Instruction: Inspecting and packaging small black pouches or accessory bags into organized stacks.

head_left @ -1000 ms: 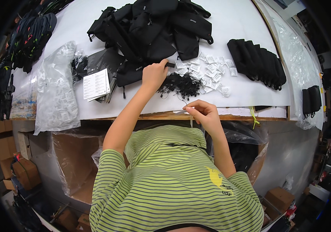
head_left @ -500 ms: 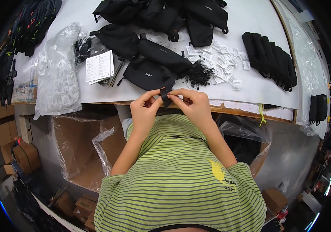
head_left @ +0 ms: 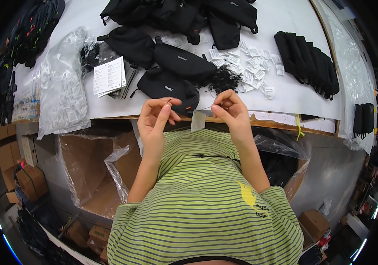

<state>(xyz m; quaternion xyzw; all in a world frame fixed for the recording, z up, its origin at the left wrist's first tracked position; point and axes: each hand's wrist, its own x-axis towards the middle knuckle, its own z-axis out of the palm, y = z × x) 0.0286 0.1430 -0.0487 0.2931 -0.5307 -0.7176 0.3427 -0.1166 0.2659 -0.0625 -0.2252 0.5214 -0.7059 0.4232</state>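
Observation:
A black zipped pouch (head_left: 167, 86) lies at the table's near edge, a small orange mark on its end. My left hand (head_left: 155, 118) is beside that end, thumb and forefinger pressed together around something too small to make out. To its right, my right hand (head_left: 233, 111) pinches a thin string. A pale tag (head_left: 198, 121) hangs between my hands, just past the table edge. Behind lie a tangle of black strings (head_left: 224, 79) and several small white labels (head_left: 255, 66).
More black pouches (head_left: 184, 61) pile up at the back. Printed cards (head_left: 109, 77) and a clear plastic bag (head_left: 63, 84) lie at left; a row of black pouches (head_left: 306, 62) is at right. Below the table stands a plastic-lined cardboard box (head_left: 91, 168).
My hands have moved apart from the dark strap they were pinching together. The pale tag now shows between them, and the string is in my right fingers.

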